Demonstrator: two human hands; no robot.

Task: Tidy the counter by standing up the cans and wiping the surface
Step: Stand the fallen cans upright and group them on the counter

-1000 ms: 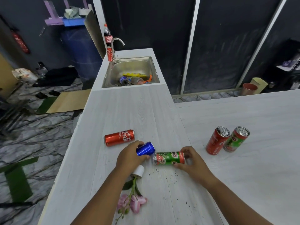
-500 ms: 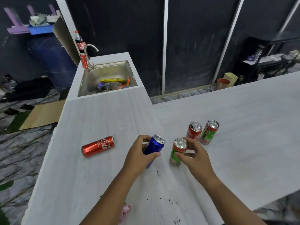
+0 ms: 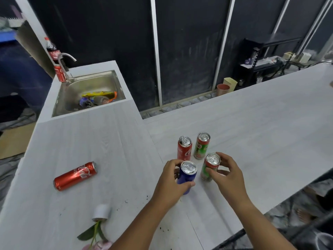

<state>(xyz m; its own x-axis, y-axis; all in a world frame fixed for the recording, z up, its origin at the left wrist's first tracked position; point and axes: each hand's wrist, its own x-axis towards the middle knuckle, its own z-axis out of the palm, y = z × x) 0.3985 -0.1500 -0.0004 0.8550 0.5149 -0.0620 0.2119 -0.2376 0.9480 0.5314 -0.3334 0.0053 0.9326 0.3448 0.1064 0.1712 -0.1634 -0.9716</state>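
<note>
My left hand (image 3: 170, 179) is wrapped around an upright blue can (image 3: 187, 175) on the white counter (image 3: 252, 134). My right hand (image 3: 227, 175) grips an upright green and red can (image 3: 210, 166) just to its right. Behind them stand a red cola can (image 3: 184, 147) and another green and red can (image 3: 201, 145), both upright and close together. A second red cola can (image 3: 75, 175) lies on its side to the left, apart from both hands. Dark crumbs (image 3: 126, 202) are scattered on the counter near me.
A tipped small white vase (image 3: 101, 212) with a pink flower (image 3: 97, 246) lies at the near left. The steel sink (image 3: 72, 92) at the far left holds bottles and wrappers; a tap, a cola bottle and a red can (image 3: 60, 72) stand by it. The counter's near right edge drops to the floor.
Both hands lifted the lying blue can and green can upright and carried them right, beside the two standing cans. My view swung right.
</note>
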